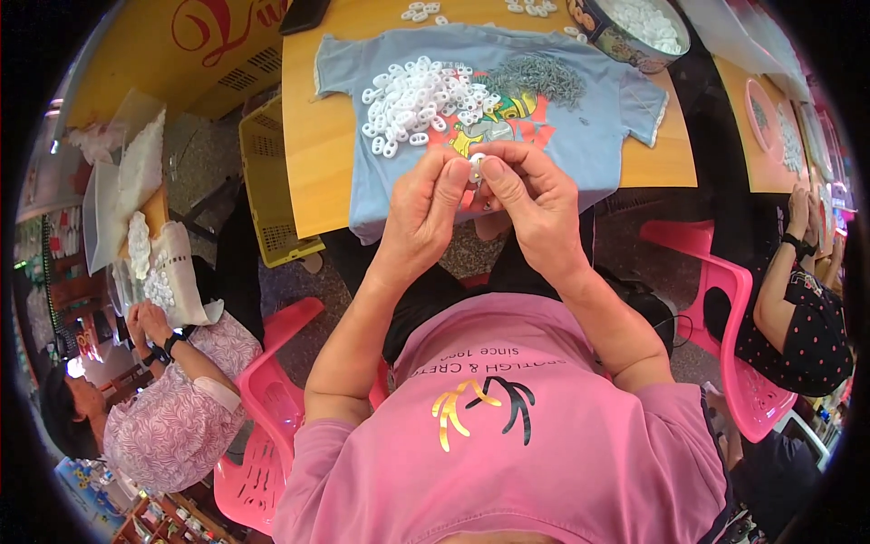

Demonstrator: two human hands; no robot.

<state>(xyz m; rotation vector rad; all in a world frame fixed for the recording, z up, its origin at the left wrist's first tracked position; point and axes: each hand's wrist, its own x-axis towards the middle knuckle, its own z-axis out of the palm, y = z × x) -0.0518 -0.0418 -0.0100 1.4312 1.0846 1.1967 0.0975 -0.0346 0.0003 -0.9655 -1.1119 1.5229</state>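
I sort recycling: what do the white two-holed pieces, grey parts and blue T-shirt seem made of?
White two-holed pieces: probably smooth moulded plastic, uniformly shaped. Grey parts: perhaps dull metal, by colour; too small to confirm. Blue T-shirt: matte fabric, softly draped.

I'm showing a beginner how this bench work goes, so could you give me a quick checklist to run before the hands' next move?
1. Left grip on the small white piece: ok, thumb and finger pinch it.
2. Right grip on the same piece: ok, fingertips meet it.
3. Piece fully visible: not ok, fingers partly cover it.
4. Supplies within sight: ok, white pile and gray heap lie on the blue shirt.
5. All white pieces on the shirt: not ok, loose ones lie on the tabletop beyond it.
6. Piece finished: cannot tell.
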